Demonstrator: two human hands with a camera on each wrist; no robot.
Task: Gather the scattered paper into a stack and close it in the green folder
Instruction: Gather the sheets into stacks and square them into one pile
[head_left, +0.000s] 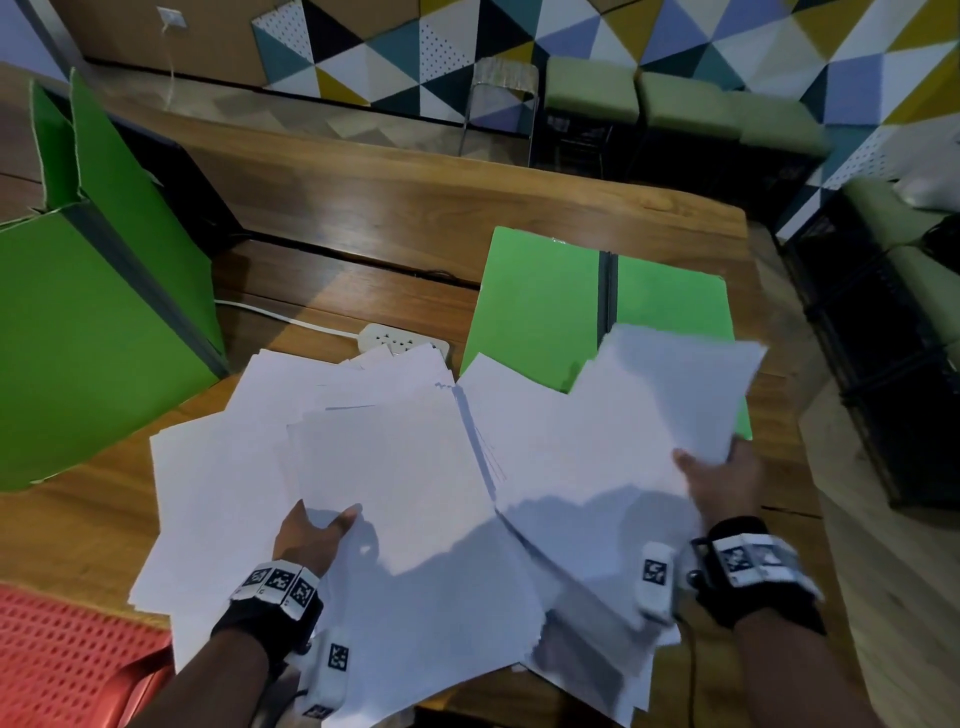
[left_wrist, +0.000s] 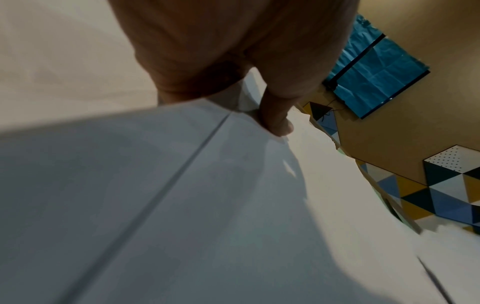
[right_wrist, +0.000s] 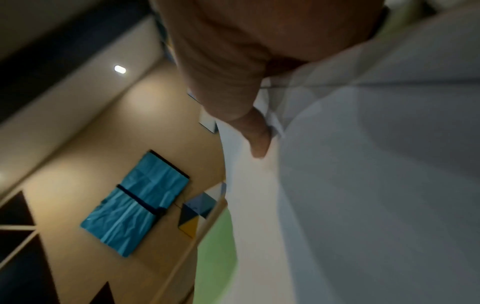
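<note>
On one wooden table (head_left: 519, 202), many loose paper sheets (head_left: 234, 457) are gripped in bunches by left hand (head_left: 311, 535) and right hand (head_left: 719, 483) over one open green folder (head_left: 535, 306).

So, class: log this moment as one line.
left hand: grips paper | right hand: grips lifted sheets | green folder: open, flat | stack: unformed
</note>
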